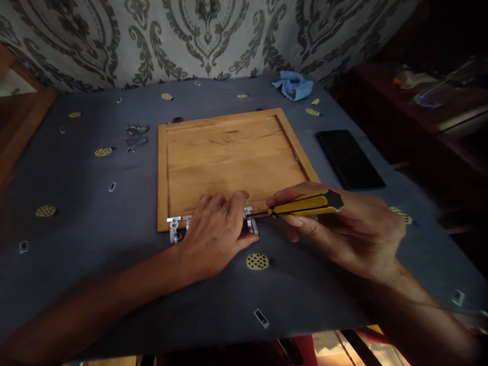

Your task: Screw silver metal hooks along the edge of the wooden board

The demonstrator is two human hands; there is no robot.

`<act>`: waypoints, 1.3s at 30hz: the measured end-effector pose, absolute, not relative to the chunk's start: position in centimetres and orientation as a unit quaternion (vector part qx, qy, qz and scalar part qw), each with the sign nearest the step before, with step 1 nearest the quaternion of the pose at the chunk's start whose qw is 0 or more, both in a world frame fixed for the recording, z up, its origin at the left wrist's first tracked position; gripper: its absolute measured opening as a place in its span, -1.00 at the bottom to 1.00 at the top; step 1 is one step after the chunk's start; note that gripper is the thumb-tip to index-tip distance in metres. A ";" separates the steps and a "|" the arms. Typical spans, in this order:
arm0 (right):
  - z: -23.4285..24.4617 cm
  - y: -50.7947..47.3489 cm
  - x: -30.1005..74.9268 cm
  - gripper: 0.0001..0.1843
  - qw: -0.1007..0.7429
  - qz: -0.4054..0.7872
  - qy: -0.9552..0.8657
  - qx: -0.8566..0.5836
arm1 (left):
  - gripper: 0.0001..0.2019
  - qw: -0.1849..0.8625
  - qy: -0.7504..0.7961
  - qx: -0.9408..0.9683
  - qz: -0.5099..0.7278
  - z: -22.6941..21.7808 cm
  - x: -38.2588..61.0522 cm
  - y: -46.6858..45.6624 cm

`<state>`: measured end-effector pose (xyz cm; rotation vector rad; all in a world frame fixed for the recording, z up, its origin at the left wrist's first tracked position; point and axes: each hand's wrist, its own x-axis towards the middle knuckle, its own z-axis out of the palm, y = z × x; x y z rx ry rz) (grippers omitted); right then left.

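Nearest to the camera are the two forearms, which come in from the near edge of the table (76,284), covered with a dark blue-grey cloth. The left hand (215,231) lies palm down over a metal hinge bracket (174,227) at the near edge of the wooden cabinet door (229,157); the fingers are bent and press on the metal, so it is holding the bracket in place rather than gripping around it. The right hand (343,229) is closed around the yellow and black handle of a screwdriver (305,205), which lies nearly flat and points to the left. Its tip meets the hinge just beside the left fingers, at the right end of the bracket.

In my judgement the step in hand is the driving or loosening of a screw in the hinge; which of the two, I cannot tell. The next move asks for a steady tip in the screw head and firm pressure from the left hand, so that the bracket does not shift.

The door lies flat in the middle of the table. A black phone (348,158) rests near the right edge, a blue rag (293,85) at the far edge, and more small metal parts (136,136) to the left of the door.
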<state>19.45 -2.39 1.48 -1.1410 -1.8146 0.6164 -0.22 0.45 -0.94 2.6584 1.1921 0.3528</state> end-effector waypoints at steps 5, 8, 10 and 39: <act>1.6 -2.3 19.6 -0.78 0.435 0.260 -0.733 -0.453 | -0.44 0.108 0.406 0.900 0.115 -0.9 -0.2 0.4; 1.7 -2.3 19.8 -0.75 0.423 0.267 -0.743 -0.444 | -0.47 0.114 0.413 0.897 0.106 -0.9 -0.2 0.4; 1.7 -2.2 19.8 -0.74 0.419 0.265 -0.750 -0.439 | -0.47 0.117 0.416 0.896 0.101 -0.9 -0.1 0.4; 0.8 -2.5 19.0 -0.87 0.501 0.256 -0.666 -0.490 | -0.45 0.125 0.419 0.893 0.104 -0.8 -0.2 0.4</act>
